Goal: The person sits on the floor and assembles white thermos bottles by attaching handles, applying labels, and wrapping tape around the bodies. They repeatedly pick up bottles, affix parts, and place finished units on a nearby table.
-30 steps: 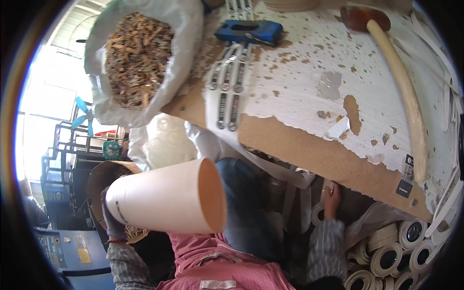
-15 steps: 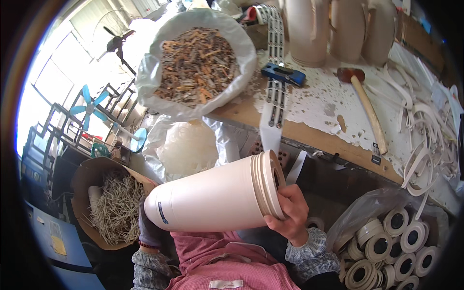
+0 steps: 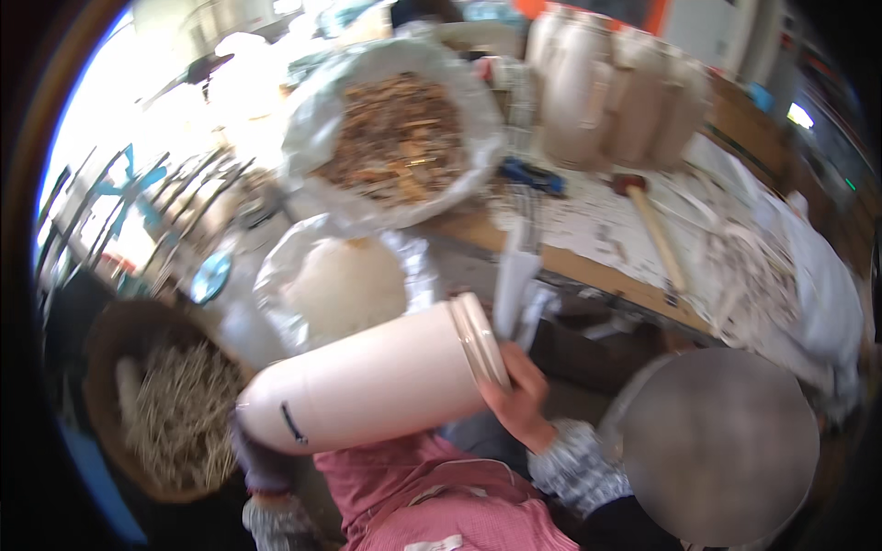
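Holding a large cream cylindrical vessel sideways just above the lap, smooth-walled, tapering to a rounded base at the left and ending in a ridged double rim at the right. Clamping the right hand on that rim, fingers curling over its edge, grip closed on the vessel. Cupping the rounded base with the left hand in a dark glove; grip wrapping the underside, though how tightly cannot be told through the blur. Wearing a pink ribbed garment directly beneath the vessel.

Sitting low at left, a round woven basket filled with pale stringy fibre. Lying just beyond the vessel, a crinkled clear plastic bag holding something white and soft-looking. Showing at lower right, a flat grey blurred disc.

Resting farther off on the worn, paint-flaked table, a bigger plastic sack heaped with brown woody chips, a blue tool, and a wooden-handled mallet. Standing at the far edge, several tall pale jars in a row.
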Tool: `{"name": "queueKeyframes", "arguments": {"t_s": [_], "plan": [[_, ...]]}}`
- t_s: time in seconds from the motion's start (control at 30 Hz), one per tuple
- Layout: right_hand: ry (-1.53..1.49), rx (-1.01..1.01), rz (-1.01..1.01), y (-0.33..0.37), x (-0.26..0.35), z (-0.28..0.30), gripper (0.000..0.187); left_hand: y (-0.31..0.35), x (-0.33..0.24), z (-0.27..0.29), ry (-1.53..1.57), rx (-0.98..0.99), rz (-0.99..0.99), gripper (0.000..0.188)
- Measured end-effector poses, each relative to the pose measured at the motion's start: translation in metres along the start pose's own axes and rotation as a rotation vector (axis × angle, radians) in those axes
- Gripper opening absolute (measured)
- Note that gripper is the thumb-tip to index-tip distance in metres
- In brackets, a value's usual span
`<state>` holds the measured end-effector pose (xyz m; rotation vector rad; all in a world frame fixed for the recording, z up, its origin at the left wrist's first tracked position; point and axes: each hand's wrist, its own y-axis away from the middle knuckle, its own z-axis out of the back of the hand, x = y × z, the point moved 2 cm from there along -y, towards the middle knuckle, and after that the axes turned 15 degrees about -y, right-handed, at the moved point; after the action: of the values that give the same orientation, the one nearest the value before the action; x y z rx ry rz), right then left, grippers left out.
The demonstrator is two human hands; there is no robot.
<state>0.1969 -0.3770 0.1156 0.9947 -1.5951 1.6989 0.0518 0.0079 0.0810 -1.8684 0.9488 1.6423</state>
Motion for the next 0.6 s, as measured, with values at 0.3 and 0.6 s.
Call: {"name": "queueKeyframes", "arguments": {"t_s": [0.3, 0.6], "plan": [[-0.719, 0.893, -0.984, 0.065, -0.133, -0.111, 0.030, 0.029, -0.146, -0.119, -0.254, 0.754, -1.440, 0.025], [0.661, -0.064, -0.052, -0.097, -0.071, 0.163, 0.024, 0.061, -0.171, -0.147, -0.877, 0.512, -1.369, 0.033]]}}
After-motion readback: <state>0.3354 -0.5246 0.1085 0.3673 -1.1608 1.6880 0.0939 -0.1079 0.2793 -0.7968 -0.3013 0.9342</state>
